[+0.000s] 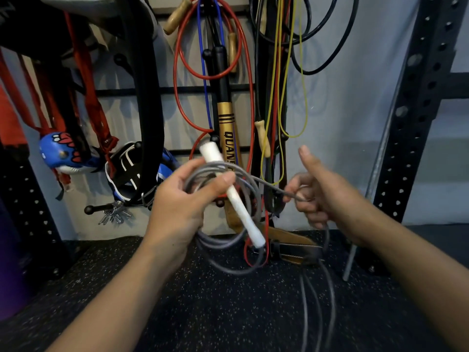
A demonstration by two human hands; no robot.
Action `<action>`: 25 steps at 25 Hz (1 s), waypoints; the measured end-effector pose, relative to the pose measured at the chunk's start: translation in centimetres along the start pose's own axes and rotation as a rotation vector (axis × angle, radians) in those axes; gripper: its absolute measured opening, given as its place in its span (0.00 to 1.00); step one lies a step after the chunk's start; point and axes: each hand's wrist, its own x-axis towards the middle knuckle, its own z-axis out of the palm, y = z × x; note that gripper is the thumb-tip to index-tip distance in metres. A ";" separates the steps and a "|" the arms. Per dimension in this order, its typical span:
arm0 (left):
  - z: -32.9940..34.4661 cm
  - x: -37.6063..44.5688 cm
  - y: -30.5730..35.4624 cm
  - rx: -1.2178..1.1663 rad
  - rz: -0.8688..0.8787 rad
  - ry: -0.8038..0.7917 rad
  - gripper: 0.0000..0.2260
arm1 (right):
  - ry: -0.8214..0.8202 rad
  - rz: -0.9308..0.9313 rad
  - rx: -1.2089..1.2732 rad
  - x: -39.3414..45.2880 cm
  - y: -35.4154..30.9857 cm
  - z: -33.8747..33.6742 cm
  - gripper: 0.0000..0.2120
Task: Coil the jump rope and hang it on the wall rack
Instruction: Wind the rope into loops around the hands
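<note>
Nearest the camera, loose grey lengths of the jump rope [314, 301] trailed over the speckled rubber floor [177, 313], not yet gathered. Above them the left hand [182, 199] had its fingers and thumb clamped round a white handle [233, 196] together with several finished loops, seemingly so the coil kept its shape while more rope was fed in. Just beside it, the right hand [319, 189] had its lower fingers curled round the running strand, thumb raised clear, drawing it taut toward the coil; the slack fell from this hand to the floor. The coiling looked partly done, judging by what trailed. Beyond the hands, the wall rack [142, 92] already carried a red rope [177, 72], a yellow rope [281, 97] and a gold-and-black bat [225, 118], hung from pegs to stay off the floor.
</note>
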 end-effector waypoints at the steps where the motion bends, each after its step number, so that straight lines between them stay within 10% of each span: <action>1: -0.1 0.3 -0.4 -0.089 0.009 0.062 0.22 | -0.063 0.005 0.064 0.1 0.3 0.5 0.42; 8: 1.3 1.1 -1.5 -0.545 -0.029 0.210 0.08 | -0.069 -0.076 0.156 -0.4 1.2 6.9 0.24; 18: -1.1 1.8 -2.2 -0.500 -0.212 0.084 0.18 | -0.113 -0.171 0.266 0.3 0.4 5.9 0.09; 22: -4.4 3.1 -0.7 0.050 -0.105 -0.130 0.43 | -0.261 -0.190 -0.052 0.3 -1.3 2.7 0.06; 25: -4.1 2.4 1.9 0.611 0.047 -0.491 0.35 | -0.462 -0.200 -0.309 0.1 -2.0 2.4 0.06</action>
